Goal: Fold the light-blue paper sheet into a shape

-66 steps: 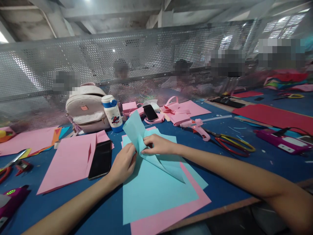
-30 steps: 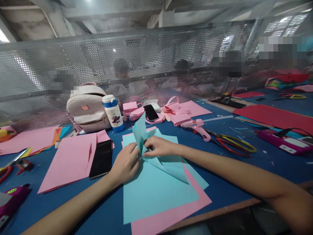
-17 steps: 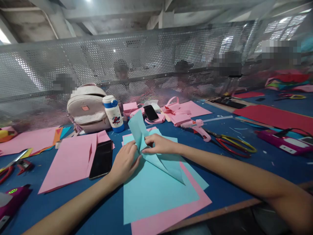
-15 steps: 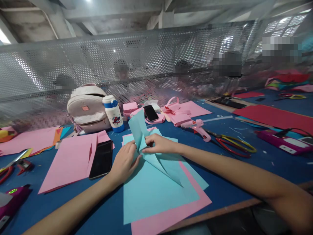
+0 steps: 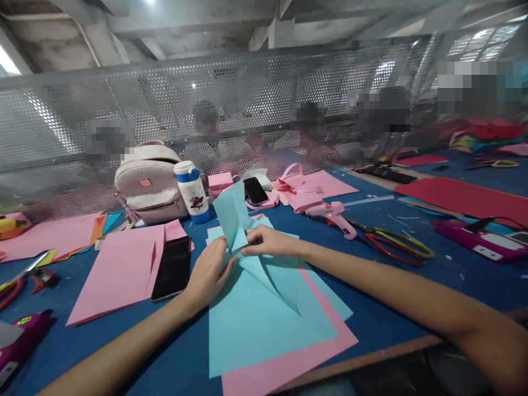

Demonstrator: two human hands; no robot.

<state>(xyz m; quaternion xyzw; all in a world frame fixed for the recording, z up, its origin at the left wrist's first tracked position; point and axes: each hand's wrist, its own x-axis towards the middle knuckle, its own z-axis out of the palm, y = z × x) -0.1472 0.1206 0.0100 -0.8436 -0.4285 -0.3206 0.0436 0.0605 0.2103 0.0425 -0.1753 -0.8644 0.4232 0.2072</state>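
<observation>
Between both hands stands a bent piece of light blue paper [image 5: 231, 212], its upper end raised and a lower flap curling toward me. My left hand [image 5: 212, 269] pinches its left side, with the fingertips partly hidden behind the fold. On the other side, my right hand [image 5: 268, 242] grips the same paper between thumb and curled fingers. Beneath them lies a flat light blue sheet [image 5: 264, 330] on top of a pink sheet [image 5: 284, 366], whose edge shows along the right and front.
Left of the stack lie a black phone [image 5: 171, 269] and folded pink paper [image 5: 117, 264]. Behind stand a bottle [image 5: 192, 192] and a pale backpack [image 5: 149, 184]. At right are a pink glue gun [image 5: 336, 217] and scissors [image 5: 398, 245]. A perforated metal partition [image 5: 256, 82] rises at the back.
The raised end of the blue paper has tilted slightly to the left, and its lower flap has shifted a little left. Both hands keep their hold in nearly the same place.
</observation>
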